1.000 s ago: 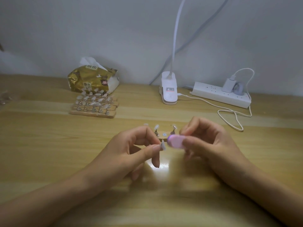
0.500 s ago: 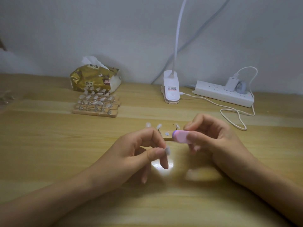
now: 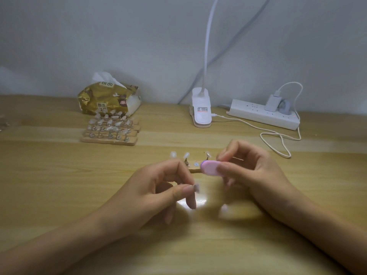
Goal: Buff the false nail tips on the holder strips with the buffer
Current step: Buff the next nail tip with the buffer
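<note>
Left hand (image 3: 158, 187) fingers pinch nail tip (image 3: 196, 187); right hand (image 3: 252, 171) fingers grip buffer (image 3: 210, 168).

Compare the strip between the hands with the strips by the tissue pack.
The near strip lies alone, partly behind the left hand and right hand, with one bare spot; the far strips sit side by side, crowded with nail tips. Both look wooden and carry tips on stands.

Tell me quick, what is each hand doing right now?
Left hand: closed, pinching one false nail tip between thumb and forefinger.
Right hand: closed, gripping the pink buffer.
</note>
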Tool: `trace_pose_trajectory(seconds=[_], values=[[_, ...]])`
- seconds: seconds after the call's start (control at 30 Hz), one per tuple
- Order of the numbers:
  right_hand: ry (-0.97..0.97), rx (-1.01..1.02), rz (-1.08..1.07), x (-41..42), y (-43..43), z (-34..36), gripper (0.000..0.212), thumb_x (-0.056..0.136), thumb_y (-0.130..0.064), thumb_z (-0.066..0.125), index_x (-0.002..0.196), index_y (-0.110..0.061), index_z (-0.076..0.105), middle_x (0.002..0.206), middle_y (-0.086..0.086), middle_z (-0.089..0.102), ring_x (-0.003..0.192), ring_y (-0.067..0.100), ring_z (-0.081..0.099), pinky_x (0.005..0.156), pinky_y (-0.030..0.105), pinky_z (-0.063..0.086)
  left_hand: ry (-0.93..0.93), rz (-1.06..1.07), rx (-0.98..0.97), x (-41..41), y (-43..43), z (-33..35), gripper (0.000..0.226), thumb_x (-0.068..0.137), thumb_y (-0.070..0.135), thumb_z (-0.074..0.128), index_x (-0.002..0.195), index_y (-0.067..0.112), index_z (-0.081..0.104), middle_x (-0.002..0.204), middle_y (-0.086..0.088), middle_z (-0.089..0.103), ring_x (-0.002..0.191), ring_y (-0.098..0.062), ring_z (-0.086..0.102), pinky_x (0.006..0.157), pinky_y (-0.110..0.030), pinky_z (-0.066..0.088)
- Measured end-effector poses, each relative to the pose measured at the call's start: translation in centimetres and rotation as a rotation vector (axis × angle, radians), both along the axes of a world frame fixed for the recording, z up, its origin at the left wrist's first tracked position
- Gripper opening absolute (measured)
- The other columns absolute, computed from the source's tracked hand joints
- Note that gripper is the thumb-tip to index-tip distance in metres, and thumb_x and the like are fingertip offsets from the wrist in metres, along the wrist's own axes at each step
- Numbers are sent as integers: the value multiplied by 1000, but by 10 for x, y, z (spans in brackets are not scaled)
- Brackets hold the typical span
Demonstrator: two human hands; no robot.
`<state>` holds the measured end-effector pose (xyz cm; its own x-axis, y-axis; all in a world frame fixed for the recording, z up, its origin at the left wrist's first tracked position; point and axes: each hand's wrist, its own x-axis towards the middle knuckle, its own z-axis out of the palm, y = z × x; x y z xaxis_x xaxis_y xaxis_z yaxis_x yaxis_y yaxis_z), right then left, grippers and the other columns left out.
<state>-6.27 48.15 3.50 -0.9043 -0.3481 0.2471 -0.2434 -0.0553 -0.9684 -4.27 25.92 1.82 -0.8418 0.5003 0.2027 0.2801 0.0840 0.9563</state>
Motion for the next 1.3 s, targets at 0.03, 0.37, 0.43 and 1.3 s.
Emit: trace_pose_trajectory(seconds=[0.03,0.37,0.43,1.3], values=[[-8,-28,-29,-2,5,0,28,70,-5,87,67,-24,66,73,0,65,54,10,57,51,16,49,-12,-7,19,0,0,1,19,84,39,64,85,20,61,81,-3,73,42,-17,52,48,-19,43],[-104,-156,-49,-8,9,-4,20,71,-8,73,63,-25,66,72,0,64,54,9,55,47,17,47,-193,314,309,-15,-14,11,40,61,55,84,87,26,75,85,3,68,52,-3,50,44,-12,36],[-139,-193,-66,-10,9,-4,18,73,-11,69,63,-25,66,72,0,64,57,11,55,47,17,47,-154,378,309,-17,-17,15,32,66,48,78,86,23,76,82,6,68,45,-6,47,40,-13,34],[-213,-255,-77,-16,10,-7,14,73,-15,71,64,-25,67,76,5,63,55,7,55,48,17,49,387,323,-327,-55,21,5,17,82,14,75,79,30,70,87,14,69,98,-11,56,81,-27,45]])
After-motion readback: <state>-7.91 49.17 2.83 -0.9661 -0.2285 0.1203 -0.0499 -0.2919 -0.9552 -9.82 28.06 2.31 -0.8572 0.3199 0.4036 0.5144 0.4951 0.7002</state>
